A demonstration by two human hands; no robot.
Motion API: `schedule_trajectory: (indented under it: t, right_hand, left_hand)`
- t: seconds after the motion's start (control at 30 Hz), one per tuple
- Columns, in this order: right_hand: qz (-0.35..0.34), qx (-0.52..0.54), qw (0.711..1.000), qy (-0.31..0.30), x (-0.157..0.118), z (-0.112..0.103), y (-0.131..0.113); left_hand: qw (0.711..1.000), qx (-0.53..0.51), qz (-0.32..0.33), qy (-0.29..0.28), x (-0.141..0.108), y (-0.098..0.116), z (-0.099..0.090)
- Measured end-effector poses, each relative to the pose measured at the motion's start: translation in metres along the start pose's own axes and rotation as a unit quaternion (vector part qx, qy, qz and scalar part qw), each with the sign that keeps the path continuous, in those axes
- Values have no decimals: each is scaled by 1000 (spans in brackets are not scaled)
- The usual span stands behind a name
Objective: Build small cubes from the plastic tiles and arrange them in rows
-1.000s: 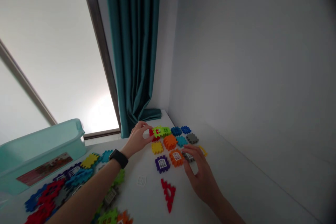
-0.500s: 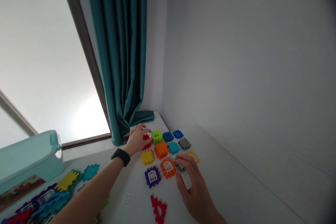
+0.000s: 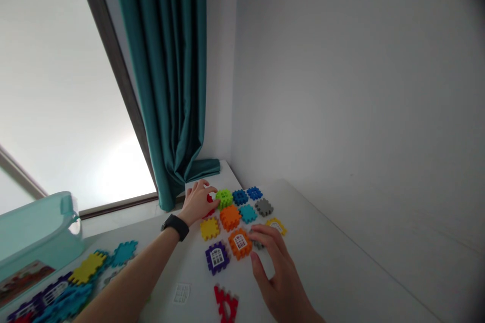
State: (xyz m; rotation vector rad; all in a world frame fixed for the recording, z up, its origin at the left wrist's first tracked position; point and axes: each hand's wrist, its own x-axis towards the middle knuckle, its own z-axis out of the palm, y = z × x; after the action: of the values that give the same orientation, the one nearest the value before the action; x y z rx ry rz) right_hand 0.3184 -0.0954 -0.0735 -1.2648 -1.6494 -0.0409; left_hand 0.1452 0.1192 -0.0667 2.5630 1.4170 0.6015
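Observation:
At the far end of the table my left hand (image 3: 197, 203) is curled over a red interlocking tile (image 3: 210, 199), its thumb and fingers around the edges. Most of that tile is hidden under the hand. Touching or close beside its fingertips lies a lime-green tile (image 3: 224, 198). My right hand (image 3: 276, 265) hovers with fingers apart, holding nothing. Its fingertips are beside an orange tile with a white window (image 3: 240, 243) and partly cover a grey tile (image 3: 258, 244). Nearby lie a plain orange piece (image 3: 230, 217), a yellow tile (image 3: 210, 229) and a purple window tile (image 3: 217, 258).
Blue (image 3: 240, 197), turquoise (image 3: 248, 213) and grey tiles (image 3: 264, 207) sit farther back near the wall. A red triangular piece (image 3: 226, 305) and a white window insert (image 3: 182, 293) lie in front. A teal bin (image 3: 41, 237) stands left, beside piled tiles (image 3: 71, 292).
The view has shifted slightly, so the tiles and bin appear a little farther left. Both hands keep nearly the same pose over the same tiles.

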Motion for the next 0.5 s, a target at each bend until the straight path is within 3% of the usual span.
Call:
schedule_trajectory:
  t: [0.5]
  right_hand:
    - [-1, -4, 1000, -11, 0, -1, -2]
  left_hand:
    - [999, 29, -8, -16, -1, 7, -4]
